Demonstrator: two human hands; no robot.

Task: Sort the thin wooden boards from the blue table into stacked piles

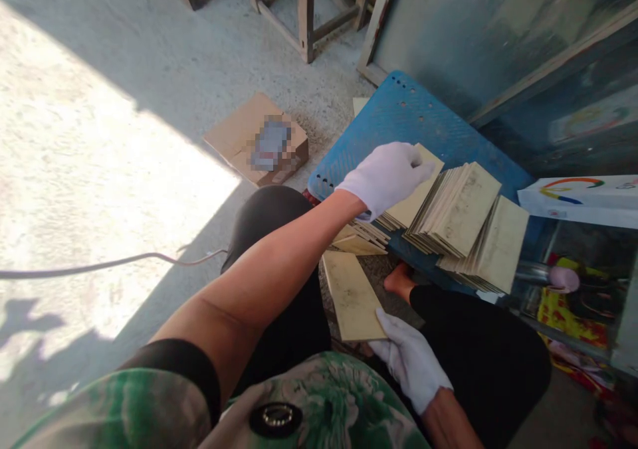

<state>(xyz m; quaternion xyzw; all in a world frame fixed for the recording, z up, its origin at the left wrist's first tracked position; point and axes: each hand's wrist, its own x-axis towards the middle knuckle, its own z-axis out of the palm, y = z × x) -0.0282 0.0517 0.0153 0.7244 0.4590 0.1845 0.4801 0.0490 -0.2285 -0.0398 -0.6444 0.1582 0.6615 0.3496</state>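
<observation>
My left hand (391,175), in a white glove, is over a leaning row of thin cream boards on a blue plastic stool (399,113). Its curled fingers are at the top of a cream board (411,200), though the palm side is hidden. Lower down, my right hand (413,362), also gloved in white, holds a rectangular cream board (351,296) by its near corner, thumb on the face. That board has faint grey smudges and is between my knees. More boards lean together in a thick stack (461,210) and a second stack (498,246) to the right.
A cardboard box (232,133) with a blurred phone-like item on it sits on the concrete floor. Wooden stool legs (305,17) stand behind. A cable (124,260) runs along the floor at left. A glazed frame (448,44) and white bag (583,200) border the right.
</observation>
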